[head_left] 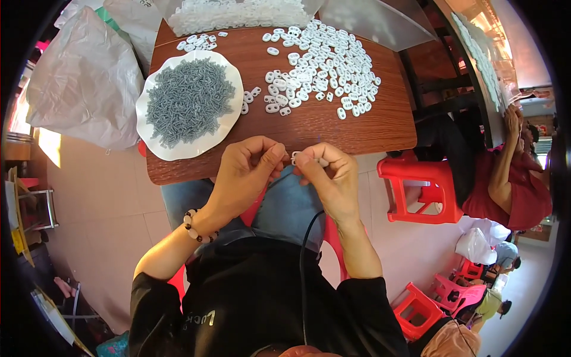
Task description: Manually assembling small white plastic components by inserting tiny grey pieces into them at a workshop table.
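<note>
Steady the small white piece [294,157] clamped in the right grip [333,174]; align the pinched-together left grip [250,169], with contents too hidden to tell.

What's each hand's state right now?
Left hand: closed; whether it holds anything cannot be told.
Right hand: closed, holding a small white piece.

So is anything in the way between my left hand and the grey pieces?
Nothing visible blocks it: between your left hand and the grey pieces there is only some tabletop and the plate's wavy rim. The loose white pieces lie off that line.
</note>
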Demonstrator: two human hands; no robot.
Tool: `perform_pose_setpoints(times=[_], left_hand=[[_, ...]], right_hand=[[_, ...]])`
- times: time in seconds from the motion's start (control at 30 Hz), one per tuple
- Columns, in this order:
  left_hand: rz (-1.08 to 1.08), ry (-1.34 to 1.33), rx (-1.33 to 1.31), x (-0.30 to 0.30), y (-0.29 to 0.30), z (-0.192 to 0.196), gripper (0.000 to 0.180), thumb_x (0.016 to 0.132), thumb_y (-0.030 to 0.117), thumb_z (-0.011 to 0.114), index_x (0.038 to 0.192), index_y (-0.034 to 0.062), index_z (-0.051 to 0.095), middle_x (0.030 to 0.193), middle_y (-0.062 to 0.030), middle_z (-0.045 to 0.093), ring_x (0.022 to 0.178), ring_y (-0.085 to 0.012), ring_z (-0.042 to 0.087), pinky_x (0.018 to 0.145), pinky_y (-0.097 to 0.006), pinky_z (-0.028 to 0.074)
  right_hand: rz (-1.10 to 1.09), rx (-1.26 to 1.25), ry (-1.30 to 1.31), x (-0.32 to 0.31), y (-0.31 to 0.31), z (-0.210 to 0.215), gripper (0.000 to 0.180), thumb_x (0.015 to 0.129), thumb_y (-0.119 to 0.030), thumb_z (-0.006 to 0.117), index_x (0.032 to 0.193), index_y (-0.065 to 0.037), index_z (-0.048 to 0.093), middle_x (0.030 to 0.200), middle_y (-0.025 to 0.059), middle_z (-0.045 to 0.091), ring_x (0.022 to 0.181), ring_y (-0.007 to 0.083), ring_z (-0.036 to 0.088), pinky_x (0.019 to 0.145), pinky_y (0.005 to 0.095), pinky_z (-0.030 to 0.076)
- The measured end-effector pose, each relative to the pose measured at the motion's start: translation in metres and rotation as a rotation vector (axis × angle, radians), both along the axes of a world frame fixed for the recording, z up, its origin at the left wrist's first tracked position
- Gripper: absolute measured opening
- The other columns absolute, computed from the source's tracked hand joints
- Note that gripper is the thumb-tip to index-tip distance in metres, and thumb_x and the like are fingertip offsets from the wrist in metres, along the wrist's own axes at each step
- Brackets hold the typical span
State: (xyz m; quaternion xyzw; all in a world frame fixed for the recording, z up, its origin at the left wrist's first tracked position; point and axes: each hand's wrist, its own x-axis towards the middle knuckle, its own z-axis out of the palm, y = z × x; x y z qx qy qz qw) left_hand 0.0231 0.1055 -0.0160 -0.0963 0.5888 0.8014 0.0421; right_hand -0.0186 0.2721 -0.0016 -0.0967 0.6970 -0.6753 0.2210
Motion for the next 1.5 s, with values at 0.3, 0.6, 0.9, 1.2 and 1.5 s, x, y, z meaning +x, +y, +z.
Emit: perform_pose_setpoints(times=[0.3, 0.6, 0.9, 1.2, 1.5], left_hand=[[0.046, 0.118, -0.170, 0.001, 0.005, -0.001, 0.024, 0.094, 0.019, 0.060, 0.085, -0.0028, 0.063, 0.069, 0.0002, 0.058, 0.063, -0.0022, 0.048, 0.054, -0.018, 0.038], [0.067, 0.125, -0.232, 0.002, 0.006, 0.000, 0.020, 0.092, 0.015, 0.061, 0.085, -0.0038, 0.064, 0.068, -0.0008, 0.060, 0.062, -0.0031, 0.049, 0.054, -0.020, 0.039], [0.137, 0.162, -0.336, 0.004, 0.009, 0.001, 0.014, 0.089, 0.009, 0.063, 0.084, -0.0043, 0.065, 0.068, -0.0026, 0.062, 0.062, -0.0047, 0.052, 0.054, -0.021, 0.041], [0.135, 0.068, -0.269, 0.003, 0.013, -0.008, 0.016, 0.090, 0.011, 0.064, 0.083, -0.0033, 0.065, 0.067, -0.0023, 0.062, 0.061, -0.0042, 0.051, 0.054, -0.021, 0.042], [0.072, 0.048, -0.062, -0.001, 0.009, -0.004, 0.031, 0.096, 0.026, 0.057, 0.091, -0.0029, 0.066, 0.074, -0.0025, 0.064, 0.066, -0.0050, 0.054, 0.060, -0.020, 0.045]], right_hand=[[-0.080, 0.017, 0.131, 0.001, -0.002, 0.005, 0.013, 0.089, -0.011, 0.063, 0.083, 0.000, 0.064, 0.069, 0.0030, 0.063, 0.061, 0.0050, 0.054, 0.057, 0.0193, 0.042], [-0.086, 0.014, 0.137, 0.002, -0.005, 0.000, 0.012, 0.089, -0.010, 0.064, 0.083, 0.000, 0.064, 0.069, 0.0019, 0.063, 0.060, 0.0036, 0.052, 0.055, 0.0182, 0.040], [-0.099, 0.122, 0.243, 0.007, -0.008, -0.006, 0.009, 0.088, -0.008, 0.066, 0.083, 0.000, 0.064, 0.071, 0.0012, 0.064, 0.062, 0.0014, 0.051, 0.056, 0.0167, 0.039], [-0.126, 0.078, 0.221, 0.007, -0.006, -0.017, 0.009, 0.088, -0.008, 0.065, 0.084, 0.000, 0.064, 0.073, 0.0019, 0.064, 0.065, 0.0029, 0.055, 0.058, 0.0174, 0.042], [-0.172, -0.073, 0.035, 0.003, -0.007, -0.018, 0.013, 0.089, -0.013, 0.065, 0.086, -0.001, 0.064, 0.076, 0.0032, 0.065, 0.068, 0.0064, 0.058, 0.058, 0.0204, 0.045]])
